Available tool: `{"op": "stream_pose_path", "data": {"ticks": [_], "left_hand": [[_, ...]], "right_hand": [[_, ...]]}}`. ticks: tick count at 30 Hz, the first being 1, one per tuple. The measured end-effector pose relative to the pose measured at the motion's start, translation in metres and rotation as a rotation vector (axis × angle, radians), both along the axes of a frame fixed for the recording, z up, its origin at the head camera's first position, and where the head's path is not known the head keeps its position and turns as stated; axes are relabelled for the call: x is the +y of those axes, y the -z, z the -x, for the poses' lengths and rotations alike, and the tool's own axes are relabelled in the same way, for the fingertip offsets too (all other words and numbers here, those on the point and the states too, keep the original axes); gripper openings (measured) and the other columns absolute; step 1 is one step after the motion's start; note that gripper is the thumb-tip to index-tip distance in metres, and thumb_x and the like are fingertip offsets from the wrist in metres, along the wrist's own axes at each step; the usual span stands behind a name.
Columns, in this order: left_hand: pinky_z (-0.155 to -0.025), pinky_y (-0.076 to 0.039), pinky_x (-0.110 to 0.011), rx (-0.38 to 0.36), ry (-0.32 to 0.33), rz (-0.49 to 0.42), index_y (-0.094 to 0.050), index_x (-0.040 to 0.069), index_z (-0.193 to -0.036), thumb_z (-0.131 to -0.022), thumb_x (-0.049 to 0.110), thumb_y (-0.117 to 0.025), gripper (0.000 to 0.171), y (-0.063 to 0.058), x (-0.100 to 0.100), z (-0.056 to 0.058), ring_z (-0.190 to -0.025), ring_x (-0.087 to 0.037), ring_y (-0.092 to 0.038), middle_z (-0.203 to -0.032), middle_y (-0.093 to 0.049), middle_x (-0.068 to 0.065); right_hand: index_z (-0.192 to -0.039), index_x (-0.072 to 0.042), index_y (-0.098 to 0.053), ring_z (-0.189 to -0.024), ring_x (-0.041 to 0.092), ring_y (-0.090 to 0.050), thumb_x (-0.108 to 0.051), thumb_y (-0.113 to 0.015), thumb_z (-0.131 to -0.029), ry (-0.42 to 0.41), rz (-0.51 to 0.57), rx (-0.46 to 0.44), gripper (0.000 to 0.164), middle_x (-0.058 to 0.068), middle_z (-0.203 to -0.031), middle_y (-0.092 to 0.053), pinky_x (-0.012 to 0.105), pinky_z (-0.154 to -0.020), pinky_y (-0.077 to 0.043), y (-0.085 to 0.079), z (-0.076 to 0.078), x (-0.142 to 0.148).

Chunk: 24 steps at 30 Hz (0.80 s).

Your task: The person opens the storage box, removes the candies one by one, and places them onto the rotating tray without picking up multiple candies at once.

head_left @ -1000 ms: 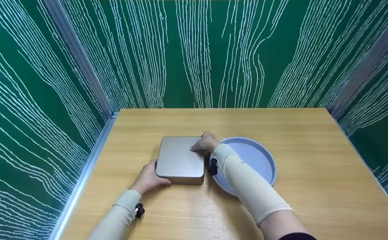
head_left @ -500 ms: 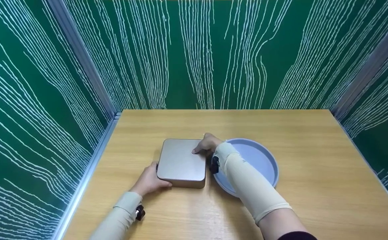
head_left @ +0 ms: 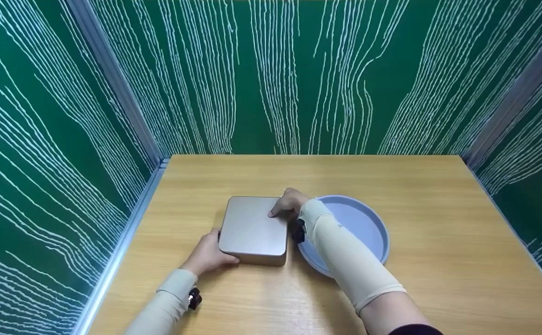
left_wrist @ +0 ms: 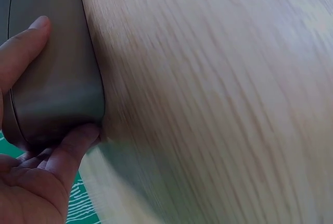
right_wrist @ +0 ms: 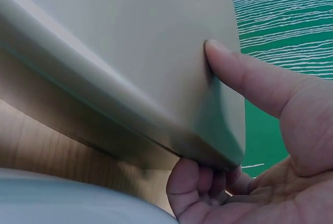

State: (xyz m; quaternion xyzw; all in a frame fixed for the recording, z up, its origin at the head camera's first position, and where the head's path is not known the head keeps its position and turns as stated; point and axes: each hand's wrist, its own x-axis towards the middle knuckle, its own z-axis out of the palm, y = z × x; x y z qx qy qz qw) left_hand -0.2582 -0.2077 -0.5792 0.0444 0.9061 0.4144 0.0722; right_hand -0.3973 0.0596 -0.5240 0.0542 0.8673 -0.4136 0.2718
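Observation:
A square, champagne-coloured metal tin (head_left: 252,228) with rounded corners sits on the wooden table. My left hand (head_left: 209,253) grips its near left corner. In the left wrist view the thumb (left_wrist: 23,52) presses along the front side wall, and the fingers (left_wrist: 73,151) bend round the corner close to the table. My right hand (head_left: 291,201) pinches the far right corner of the tin's lid (right_wrist: 130,41). Its thumb (right_wrist: 250,75) lies on the flat top, while the other fingers (right_wrist: 184,182) curl under the lid's edge. A seam runs between lid and base.
A round, shallow grey-blue tray (head_left: 361,223) stands just right of the tin, partly hidden under my right forearm. Green walls (head_left: 261,93) with white wavy lines and metal posts (head_left: 112,83) border the wooden table (head_left: 438,232) at the back and sides.
The head view has shifted slightly, so table, tin and tray appear a little lower. Both hands keep the same hold on the tin.

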Motion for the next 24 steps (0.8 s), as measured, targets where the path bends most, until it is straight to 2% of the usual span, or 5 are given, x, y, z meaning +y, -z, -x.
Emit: {"op": "stream_pose_path", "data": {"ticks": [7, 11, 17, 24], "left_hand": [[-0.121, -0.046, -0.057, -0.007, -0.025, 0.008, -0.052, -0.009, -0.145, -0.067, 0.015, -0.105, 0.096, 0.0, 0.0, -0.001, -0.133, -0.043, -0.063, -0.142, -0.066, -0.027], [-0.12, -0.047, -0.058, 0.0, -0.02, 0.009, -0.053, -0.009, -0.143, -0.066, 0.015, -0.104, 0.095, 0.001, -0.001, 0.0, -0.13, -0.042, -0.065, -0.139, -0.068, -0.026], [-0.12, -0.046, -0.058, 0.0, -0.025, 0.01, -0.053, -0.008, -0.142, -0.066, 0.014, -0.104, 0.095, 0.0, -0.001, 0.0, -0.129, -0.042, -0.066, -0.138, -0.068, -0.026], [-0.121, -0.046, -0.056, -0.001, -0.026, -0.008, -0.054, -0.008, -0.143, -0.066, 0.013, -0.104, 0.095, 0.0, -0.001, 0.0, -0.13, -0.041, -0.066, -0.138, -0.068, -0.025]], "right_hand": [[-0.116, 0.005, -0.073, -0.09, 0.025, -0.067, -0.018, -0.098, -0.076, -0.034, -0.037, 0.017, 0.052, 0.01, -0.103, -0.067, 0.036, -0.077, -0.065, -0.005, -0.001, 0.0], [-0.115, 0.003, -0.074, -0.092, 0.024, -0.063, -0.019, -0.098, -0.076, -0.03, -0.049, 0.023, 0.051, 0.009, -0.103, -0.065, 0.033, -0.077, -0.059, -0.006, -0.001, 0.0], [-0.114, 0.002, -0.072, -0.09, 0.025, -0.064, -0.019, -0.1, -0.076, -0.01, -0.05, 0.028, 0.051, 0.009, -0.1, -0.066, 0.032, -0.075, -0.058, -0.008, 0.0, 0.001], [-0.107, -0.001, -0.078, -0.083, 0.023, -0.065, -0.02, -0.098, -0.08, -0.044, -0.082, 0.029, 0.039, 0.009, -0.093, -0.068, 0.032, -0.071, -0.056, -0.012, 0.0, 0.002]]}}
